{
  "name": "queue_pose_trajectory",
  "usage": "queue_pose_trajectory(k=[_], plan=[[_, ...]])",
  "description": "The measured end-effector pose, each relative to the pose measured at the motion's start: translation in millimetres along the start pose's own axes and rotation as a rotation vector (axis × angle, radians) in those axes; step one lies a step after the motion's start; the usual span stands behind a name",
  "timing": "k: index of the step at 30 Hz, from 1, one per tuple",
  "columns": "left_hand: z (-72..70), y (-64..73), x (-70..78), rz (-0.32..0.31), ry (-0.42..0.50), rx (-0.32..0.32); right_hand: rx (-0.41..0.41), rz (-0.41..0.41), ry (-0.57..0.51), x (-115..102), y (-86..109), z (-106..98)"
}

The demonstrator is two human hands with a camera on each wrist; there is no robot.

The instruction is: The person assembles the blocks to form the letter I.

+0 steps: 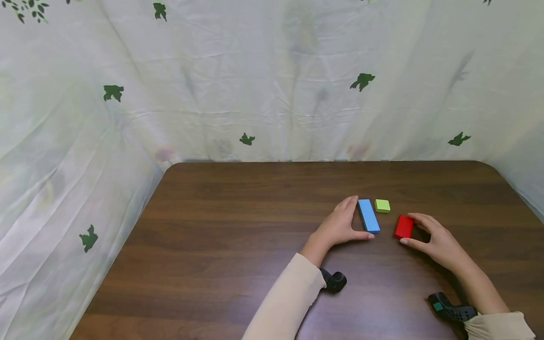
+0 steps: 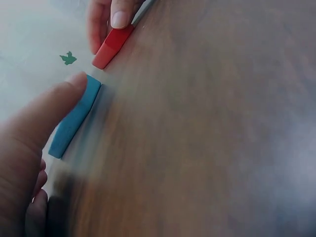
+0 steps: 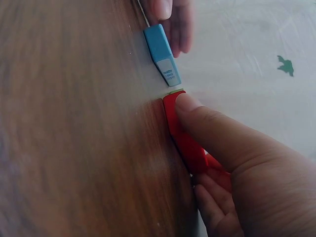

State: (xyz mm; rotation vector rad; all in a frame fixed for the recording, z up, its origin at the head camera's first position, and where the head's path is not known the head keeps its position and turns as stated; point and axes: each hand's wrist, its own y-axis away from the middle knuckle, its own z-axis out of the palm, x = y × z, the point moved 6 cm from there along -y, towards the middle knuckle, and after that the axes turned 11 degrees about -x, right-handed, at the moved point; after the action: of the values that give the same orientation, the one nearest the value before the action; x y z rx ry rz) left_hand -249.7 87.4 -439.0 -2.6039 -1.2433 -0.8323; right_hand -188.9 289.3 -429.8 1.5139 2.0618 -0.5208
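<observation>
A long blue block (image 1: 368, 216) lies on the brown table, with my left hand (image 1: 337, 225) at its left side. The left fingertips are at its far end and the thumb at its near end, holding it between them. My right hand (image 1: 439, 243) grips a shorter red block (image 1: 403, 226) between thumb and fingers; the right wrist view shows the thumb (image 3: 190, 103) against the red block (image 3: 185, 136). A small light-green block (image 1: 382, 206) lies just right of the blue one's far end, touched by neither hand.
The wooden table (image 1: 212, 245) reaches back to a whitish curtain (image 1: 255, 85) printed with green leaf shapes, which also hangs at both sides. Each wrist wears a black device, the left one (image 1: 334, 280) near the table surface.
</observation>
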Motion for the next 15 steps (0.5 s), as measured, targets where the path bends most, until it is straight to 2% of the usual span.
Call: queue_pose_trajectory(k=[9,15], plan=[[1.8,-10.3,2.1,-0.052,-0.079,0.014,0.003,-0.005,0.011,0.5,-1.4,-1.7],[3.2,-14.2,3.0,-0.044,-0.137,0.007,0.006,-0.008,0.013,1.1,-1.3,-0.4]])
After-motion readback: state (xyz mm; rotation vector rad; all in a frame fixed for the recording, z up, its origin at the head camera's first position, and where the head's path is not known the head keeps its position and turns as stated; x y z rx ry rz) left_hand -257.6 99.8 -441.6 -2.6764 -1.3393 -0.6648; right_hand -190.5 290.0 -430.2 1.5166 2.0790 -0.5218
